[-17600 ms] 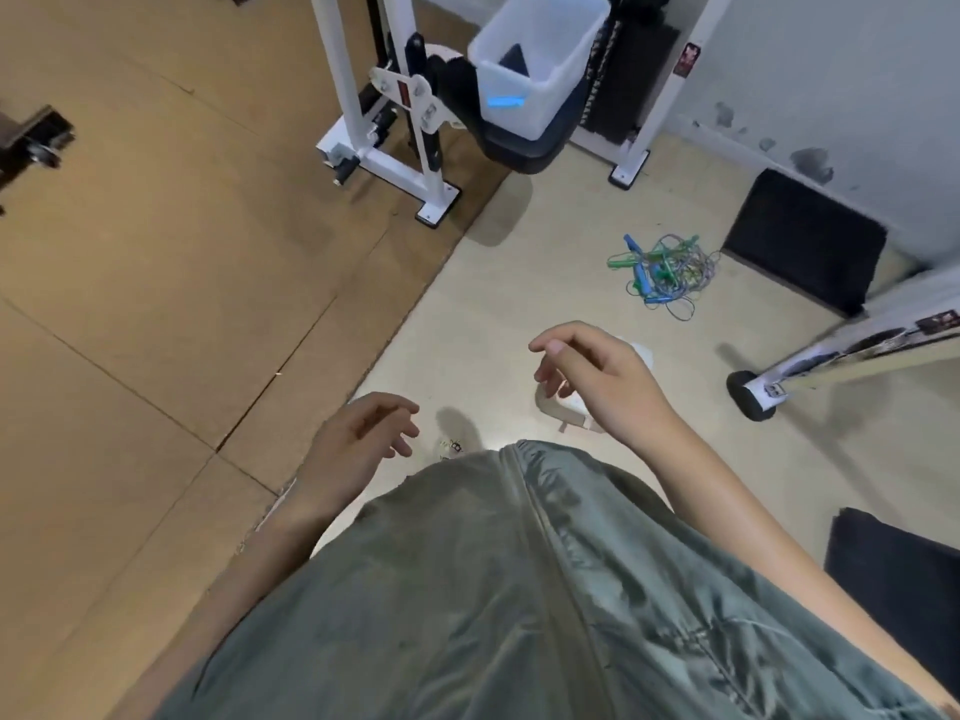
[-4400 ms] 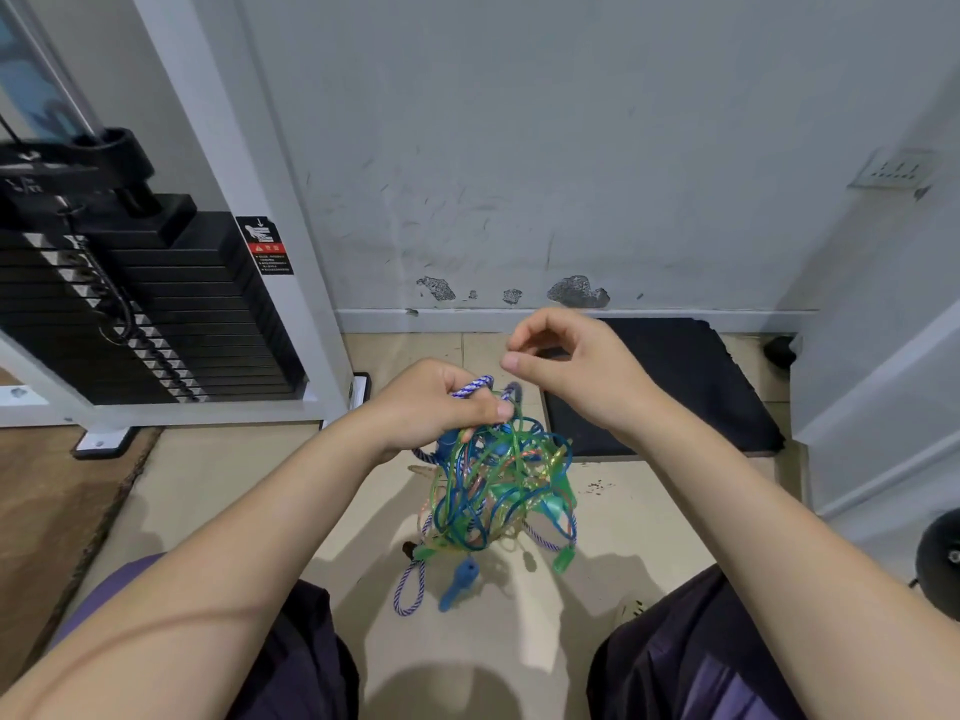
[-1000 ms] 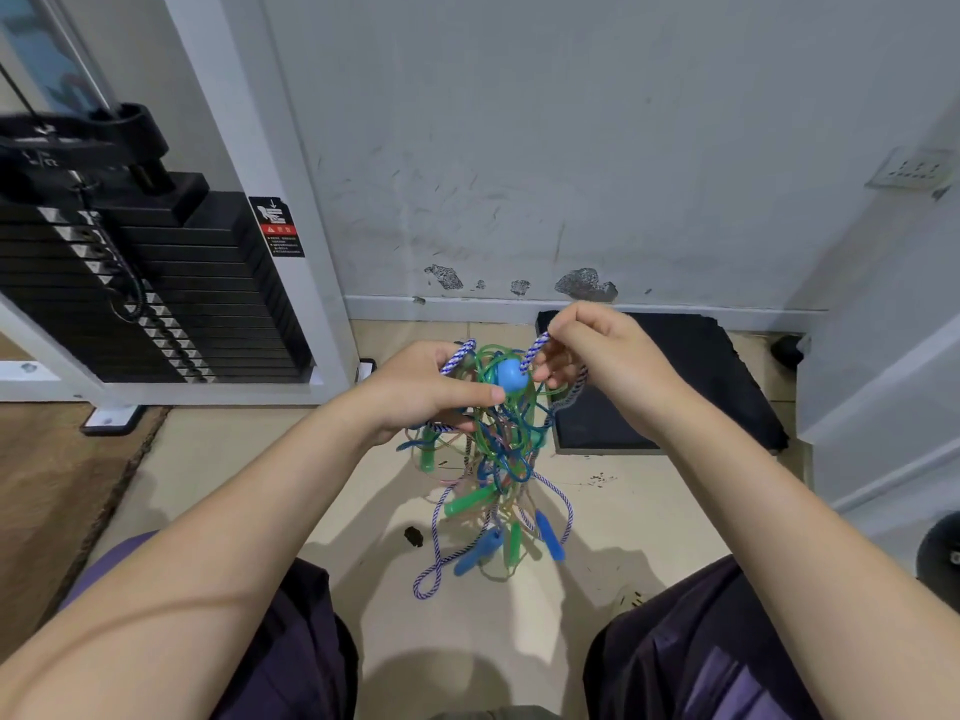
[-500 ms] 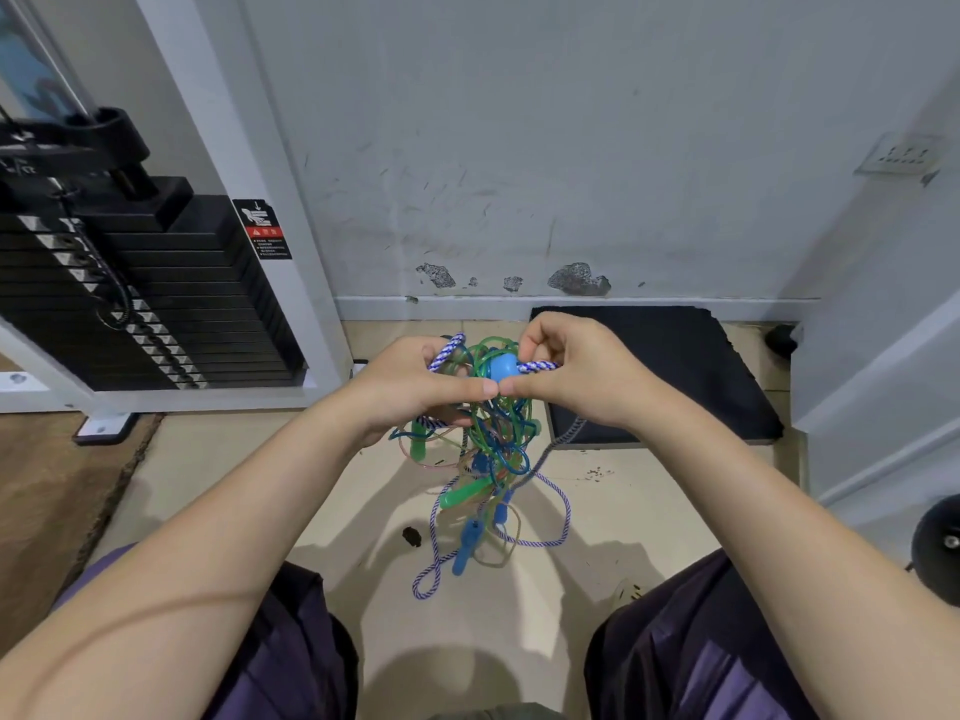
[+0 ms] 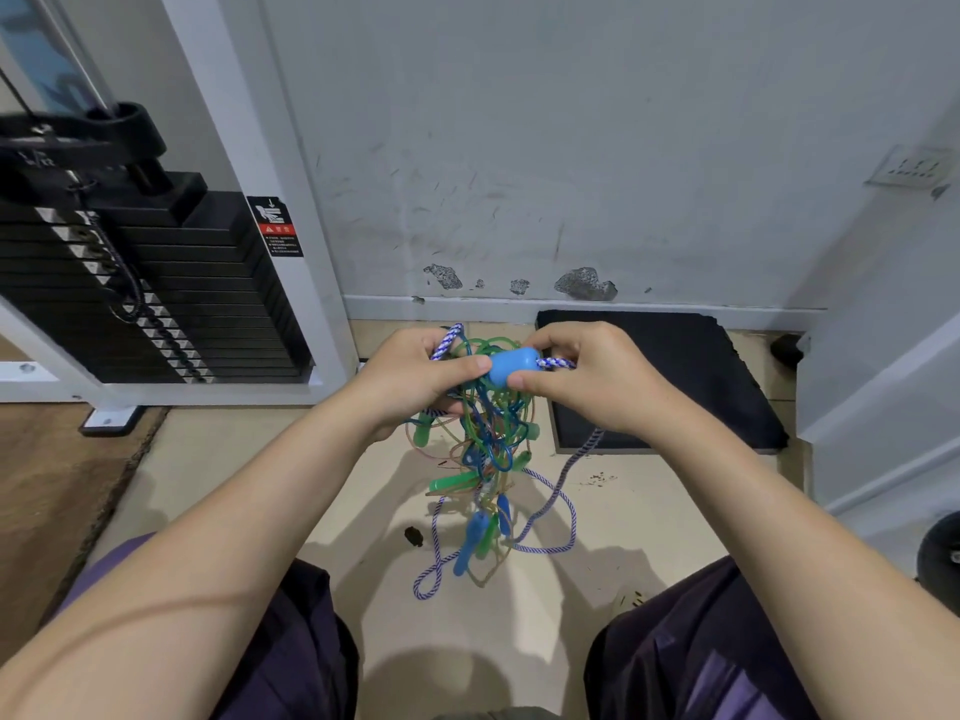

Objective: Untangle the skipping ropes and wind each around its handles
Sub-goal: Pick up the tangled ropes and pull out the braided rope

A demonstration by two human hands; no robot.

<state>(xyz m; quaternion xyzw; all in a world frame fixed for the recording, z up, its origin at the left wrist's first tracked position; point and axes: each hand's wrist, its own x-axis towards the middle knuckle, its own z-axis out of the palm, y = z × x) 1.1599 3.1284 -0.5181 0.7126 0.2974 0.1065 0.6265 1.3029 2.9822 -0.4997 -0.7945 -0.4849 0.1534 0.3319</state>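
Observation:
A tangle of skipping ropes (image 5: 485, 433) hangs above the floor between my knees: clear green and blue cords, green and blue handles, and a blue-and-white braided rope (image 5: 553, 504) looping down to the floor. My left hand (image 5: 415, 379) grips the top of the tangle with a braided loop sticking up past its fingers. My right hand (image 5: 592, 379) pinches a light blue handle end (image 5: 511, 365) and the braided rope leaving it. The two thumbs almost meet at that handle.
A black weight stack (image 5: 156, 298) in a white frame (image 5: 270, 210) stands at the left. A black mat (image 5: 670, 376) lies against the wall behind my right hand. A dark wheel (image 5: 940, 556) sits at the right edge. A small dark speck (image 5: 413, 536) lies on the beige floor.
My hands have come together at the top of the tangle. The light blue handle end has slid out further between them, and the hanging handles have swung lower.

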